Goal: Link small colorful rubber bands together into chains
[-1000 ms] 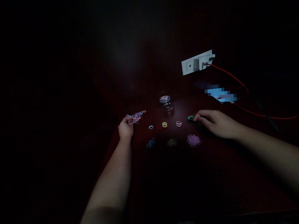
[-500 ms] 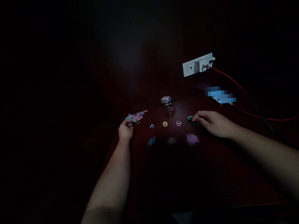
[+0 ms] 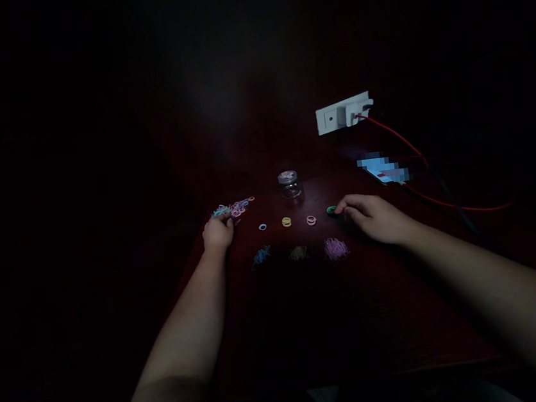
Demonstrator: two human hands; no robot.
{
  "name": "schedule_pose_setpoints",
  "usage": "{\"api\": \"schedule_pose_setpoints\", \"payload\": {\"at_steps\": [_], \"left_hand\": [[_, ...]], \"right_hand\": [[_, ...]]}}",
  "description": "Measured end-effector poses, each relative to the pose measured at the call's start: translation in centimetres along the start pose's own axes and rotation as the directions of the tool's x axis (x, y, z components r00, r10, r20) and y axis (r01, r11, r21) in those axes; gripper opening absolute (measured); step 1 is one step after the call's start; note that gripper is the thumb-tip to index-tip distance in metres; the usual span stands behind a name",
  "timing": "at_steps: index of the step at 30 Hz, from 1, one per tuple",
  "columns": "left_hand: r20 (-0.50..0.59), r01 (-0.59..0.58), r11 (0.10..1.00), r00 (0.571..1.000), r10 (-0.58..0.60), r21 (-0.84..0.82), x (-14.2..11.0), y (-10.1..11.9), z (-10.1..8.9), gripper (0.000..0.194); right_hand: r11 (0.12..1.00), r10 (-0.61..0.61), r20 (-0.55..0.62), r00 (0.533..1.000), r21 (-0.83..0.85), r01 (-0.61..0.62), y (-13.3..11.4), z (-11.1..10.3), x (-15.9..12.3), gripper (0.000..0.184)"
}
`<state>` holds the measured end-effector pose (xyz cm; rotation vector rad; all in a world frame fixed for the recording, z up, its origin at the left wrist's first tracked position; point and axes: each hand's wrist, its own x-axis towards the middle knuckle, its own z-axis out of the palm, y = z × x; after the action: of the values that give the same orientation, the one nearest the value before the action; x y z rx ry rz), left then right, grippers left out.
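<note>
My left hand (image 3: 218,232) rests at the near edge of a mixed heap of coloured elastic bands (image 3: 237,209) on the left. Its fingers are curled in, and whatever they pinch is hidden. On the right, my right hand (image 3: 371,216) has thumb and index finger closed at the rim of a green elastic band (image 3: 331,210). Between the hands lie a blue band (image 3: 262,227), yellow bands (image 3: 286,222) and pink bands (image 3: 311,220) in a row. Nearer me are loose piles of thin blue bands (image 3: 261,255), dull yellowish bands (image 3: 298,253) and purple bands (image 3: 336,248).
A clear lidded jar (image 3: 289,185) stands behind the row on the dark red table (image 3: 311,325). At the back right lies a lit phone (image 3: 383,170). A red cable (image 3: 390,130) runs from a charger in the wall socket (image 3: 331,118) and loops across the right side.
The whole view has shifted slightly, so everything sits further left. My left fingers have curled further down at the heap. My right hand stays at the green band.
</note>
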<state>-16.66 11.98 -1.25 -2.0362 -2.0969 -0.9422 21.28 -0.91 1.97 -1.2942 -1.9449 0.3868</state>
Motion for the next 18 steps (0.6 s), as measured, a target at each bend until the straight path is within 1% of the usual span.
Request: {"api": "schedule_pose_setpoints", "payload": {"at_steps": [3,5,8,10,11,12,14,15,16,17,18], "left_hand": [[-0.194,-0.042,0.997,0.981,0.03,-0.06,-0.4,0.2,-0.5,0.031],[-0.288,-0.06,0.993,0.957,0.029,-0.099,-0.6,0.5,-0.9,0.029],[-0.34,-0.078,0.985,0.94,0.022,-0.151,-1.0,1.1,-1.5,0.024],[-0.35,-0.088,0.976,0.937,0.012,-0.201,-1.4,1.8,-2.0,0.021],[-0.348,-0.101,0.966,0.937,0.013,-0.236,-1.7,2.3,-2.2,0.02],[-0.344,-0.122,0.953,0.939,0.021,-0.277,-2.1,3.0,-2.4,0.018],[-0.327,-0.184,0.913,0.943,0.059,-0.364,-3.2,4.9,-2.7,0.016],[-0.313,-0.218,0.886,0.946,0.088,-0.408,-4.0,6.1,-2.9,0.015],[-0.294,-0.25,0.857,0.948,0.122,-0.451,-4.8,7.5,-3.0,0.014],[-0.275,-0.279,0.822,0.949,0.156,-0.496,-5.8,9.1,-3.1,0.014],[-0.246,-0.3,0.782,0.95,0.193,-0.546,-6.7,10.7,-3.1,0.014]], "right_hand": [[0.999,0.02,-0.132,0.991,0.029,-0.016,0.4,-0.1,0.2,0.02],[0.999,0.038,-0.266,0.963,0.039,-0.028,0.9,-0.2,0.4,0.019],[0.997,0.062,-0.438,0.897,0.071,-0.034,1.4,-0.6,0.6,0.02],[0.996,0.068,-0.499,0.864,0.088,-0.027,1.7,-0.8,0.8,0.02],[0.996,0.068,-0.513,0.856,0.086,-0.027,1.7,-0.8,0.8,0.02],[0.997,0.064,-0.514,0.855,0.078,-0.027,1.6,-0.8,0.9,0.019],[0.998,0.045,-0.466,0.884,0.056,-0.021,1.2,-0.5,0.8,0.017],[0.999,0.028,-0.412,0.911,0.052,-0.007,0.9,-0.3,0.7,0.016],[0.999,0.004,-0.334,0.943,0.052,0.014,0.5,-0.1,0.6,0.016],[0.997,-0.023,-0.256,0.966,0.065,0.041,0.1,0.2,0.5,0.016],[0.993,-0.059,-0.188,0.98,0.089,0.077,-0.3,0.5,0.3,0.016]]}}
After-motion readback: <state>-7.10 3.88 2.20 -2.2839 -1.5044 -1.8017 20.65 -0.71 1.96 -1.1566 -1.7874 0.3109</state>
